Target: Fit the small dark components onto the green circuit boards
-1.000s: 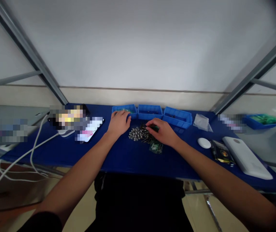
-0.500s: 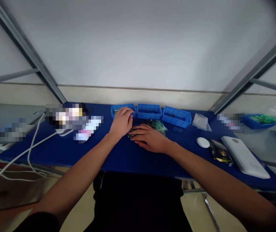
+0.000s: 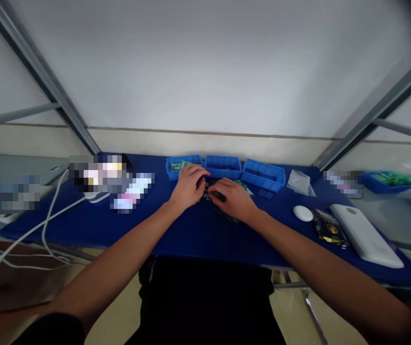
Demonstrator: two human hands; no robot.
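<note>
My left hand (image 3: 190, 186) is curved over the table in front of the left blue bin (image 3: 172, 176), its thumb apart from its fingers and nothing plainly held. My right hand (image 3: 237, 200) is closed with bent fingers around small dark parts (image 3: 218, 195), too small to name. Between and beneath the hands lies a pile of small dark and green pieces (image 3: 244, 186), partly hidden by the right hand. Small green and white pieces (image 3: 178, 166) lie in the left bin.
The middle blue bin (image 3: 223, 173) and right blue bin (image 3: 264, 181) hold a few dark pieces. On the right are a clear plastic bag (image 3: 299, 183), a white round case (image 3: 303, 213), a black packet (image 3: 329, 226) and a long white device (image 3: 365, 235). White cables (image 3: 45, 220) hang at left.
My left hand has moved slightly right and nearer me, uncovering pieces in the left bin. My right hand has shifted right, its flat fingers now bent around small dark parts.
</note>
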